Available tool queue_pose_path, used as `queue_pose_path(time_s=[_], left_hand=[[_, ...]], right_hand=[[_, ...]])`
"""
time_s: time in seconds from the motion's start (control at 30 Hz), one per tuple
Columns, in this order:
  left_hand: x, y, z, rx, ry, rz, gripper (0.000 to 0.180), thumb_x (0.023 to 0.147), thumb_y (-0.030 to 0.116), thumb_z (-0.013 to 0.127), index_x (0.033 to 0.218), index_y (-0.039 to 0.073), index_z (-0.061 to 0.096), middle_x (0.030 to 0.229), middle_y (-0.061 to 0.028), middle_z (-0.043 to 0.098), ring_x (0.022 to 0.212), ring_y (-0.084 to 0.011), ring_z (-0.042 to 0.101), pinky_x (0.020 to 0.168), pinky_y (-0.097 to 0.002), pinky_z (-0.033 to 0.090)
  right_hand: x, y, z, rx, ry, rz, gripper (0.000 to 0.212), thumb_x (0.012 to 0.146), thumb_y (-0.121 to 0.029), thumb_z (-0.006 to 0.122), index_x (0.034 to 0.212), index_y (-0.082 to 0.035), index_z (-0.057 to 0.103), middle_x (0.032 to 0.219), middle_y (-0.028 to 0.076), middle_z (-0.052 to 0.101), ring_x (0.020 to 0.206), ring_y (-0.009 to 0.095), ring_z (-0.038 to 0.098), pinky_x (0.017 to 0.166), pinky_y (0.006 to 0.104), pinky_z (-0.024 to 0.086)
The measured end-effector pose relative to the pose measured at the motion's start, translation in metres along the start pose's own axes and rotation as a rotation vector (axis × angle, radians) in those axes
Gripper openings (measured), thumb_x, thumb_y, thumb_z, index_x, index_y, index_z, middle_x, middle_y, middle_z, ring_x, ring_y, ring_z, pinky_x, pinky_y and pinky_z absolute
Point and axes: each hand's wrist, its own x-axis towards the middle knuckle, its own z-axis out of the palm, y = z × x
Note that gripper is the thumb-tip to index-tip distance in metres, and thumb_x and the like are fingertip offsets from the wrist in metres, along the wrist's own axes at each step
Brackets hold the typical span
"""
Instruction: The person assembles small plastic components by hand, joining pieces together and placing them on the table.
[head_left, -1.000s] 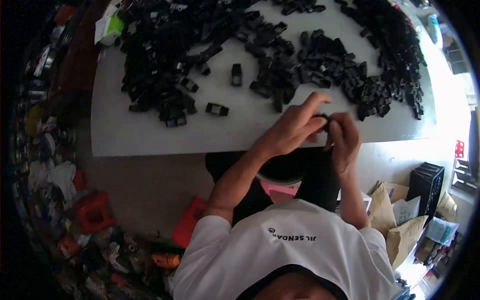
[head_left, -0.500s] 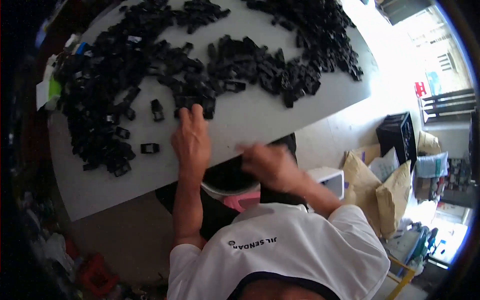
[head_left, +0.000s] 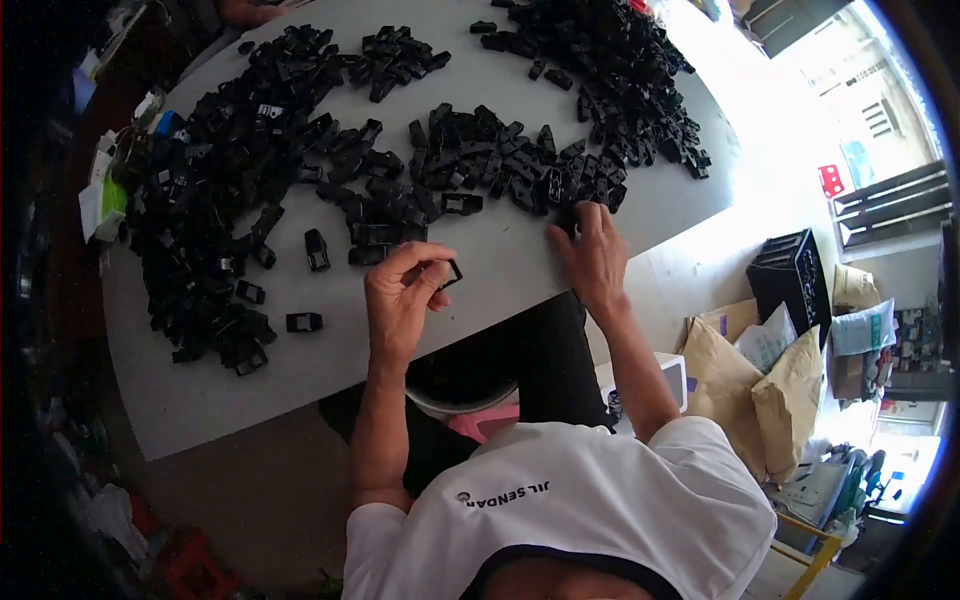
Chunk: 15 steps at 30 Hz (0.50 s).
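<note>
A: Which thing is seen as the largest?

B: One pale grey tabletop (head_left: 220,410). Four heaps can be roughly told apart on it: a long left heap (head_left: 200,230), a right heap (head_left: 640,90), a middle heap (head_left: 500,155) and a small far heap (head_left: 398,55). They are packed with black plastic housings, too overlapped to be counted.

A: And the containers?

B: Three brown kraft bags (head_left: 725,390) are seen to the right of the table, one partly hidden behind the others; their contents are concealed. One black crate (head_left: 790,275) is placed beyond them, its contents too dark to be identified. One round basin (head_left: 455,408) is partly covered by the table's near edge; only darkness is shown within its rim.

A: How are the two hands placed?

B: The middle heap's near edge is met by the fingertips of the right hand (head_left: 600,268); whether anything is gripped there cannot be told. In the left hand (head_left: 395,300), one held housing (head_left: 456,272) is pinched narrowly between thumb and fingers, over the tabletop.

A: Any single pieces?

B: Two: an upper loose housing (head_left: 317,250) and a lower loose housing (head_left: 303,322), both lying between left heap and left hand.
</note>
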Motion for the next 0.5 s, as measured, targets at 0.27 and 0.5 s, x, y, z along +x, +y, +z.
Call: queue_pose_path(time_s=[0.27, 0.5], left_hand=[[0.002, -0.005, 0.013, -0.225, -0.2, -0.118, 0.02, 0.087, 0.004, 0.059, 0.106, 0.003, 0.063, 0.087, -0.0034, 0.06, 0.069, -0.0096, 0.057, 0.061, -0.0263, 0.05], [0.012, -0.012, 0.011, -0.14, -0.199, -0.186, 0.022, 0.084, -0.004, 0.059, 0.104, 0.002, 0.061, 0.08, -0.0015, 0.057, 0.065, -0.0066, 0.055, 0.058, -0.0212, 0.047]], right_hand=[[-0.009, -0.006, -0.008, 0.605, -0.09, 0.152, 0.025, 0.076, -0.006, 0.067, 0.099, -0.002, 0.058, 0.089, 0.012, 0.051, 0.075, 0.032, 0.056, 0.064, 0.0381, 0.047], [-0.004, -0.014, -0.001, 0.362, -0.149, -0.184, 0.035, 0.069, 0.009, 0.06, 0.099, -0.008, 0.067, 0.094, 0.008, 0.049, 0.08, 0.022, 0.055, 0.063, 0.0292, 0.046]])
